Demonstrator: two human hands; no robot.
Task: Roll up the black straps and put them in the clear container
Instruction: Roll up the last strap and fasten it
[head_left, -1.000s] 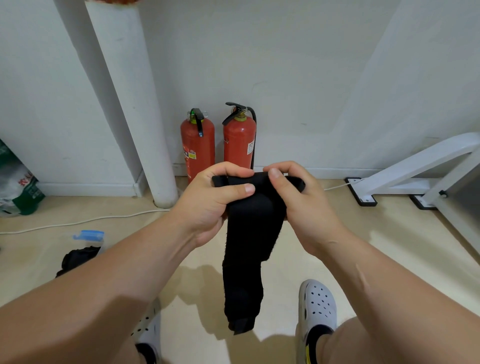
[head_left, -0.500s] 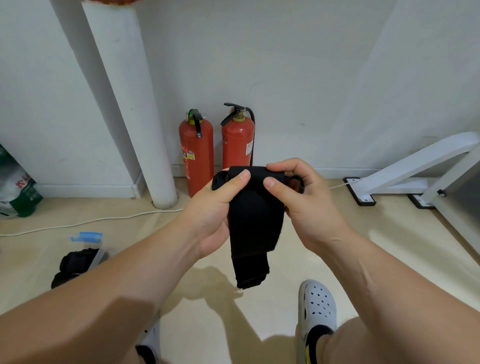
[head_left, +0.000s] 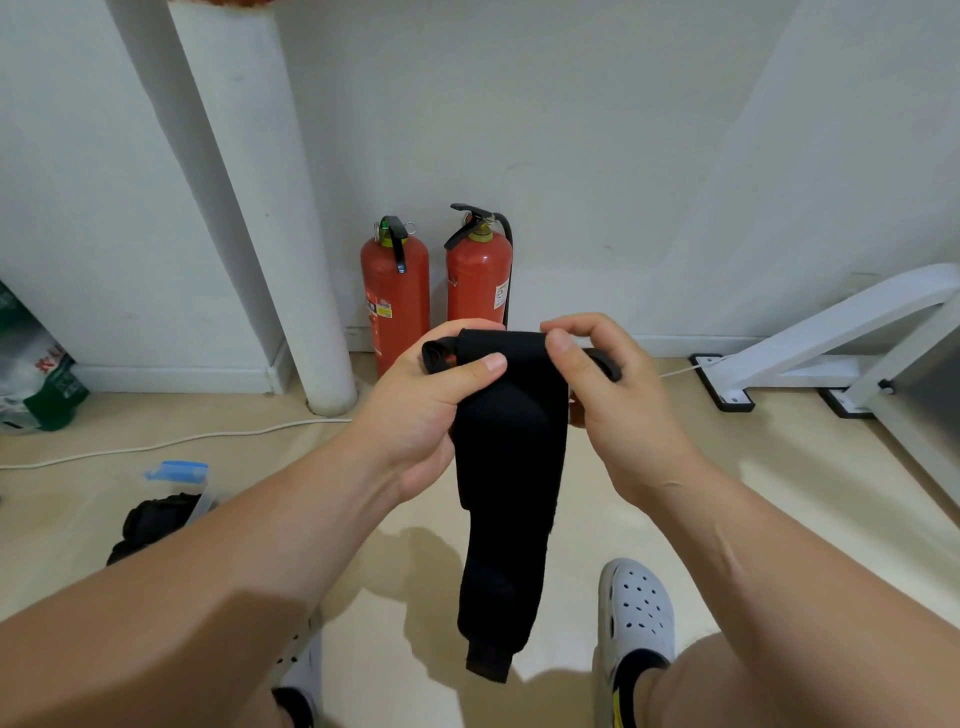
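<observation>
light: bright, even, from above | shadows: soft, on floor (head_left: 415, 561) below the fingers (head_left: 582, 326) | sheen: pale patches on floor right of fingers | focus: sharp at fingers | black strap (head_left: 509, 467): near-featureless dark | edges: pillar (head_left: 260, 208) up-left of fingers leans, bowed

- A plain white wall (head_left: 571, 130) closes the far side, with a white baseboard (head_left: 171, 378) along its foot.
- A thick white round column (head_left: 270, 234) stands left of centre against that wall and reaches the floor.
- Just right of the column, the left fire extinguisher (head_left: 396, 306) and the right fire extinguisher (head_left: 478, 280), both red, stand side by side.
- The beige floor (head_left: 779, 467) is smooth with a soft sheen.
- A white cable (head_left: 171, 442) runs along the floor from the left edge towards the column's foot.
- A white metal frame (head_left: 831, 332) rests on the floor at the far right.
- A green-and-white bag (head_left: 31, 374) sits at the left edge.
</observation>
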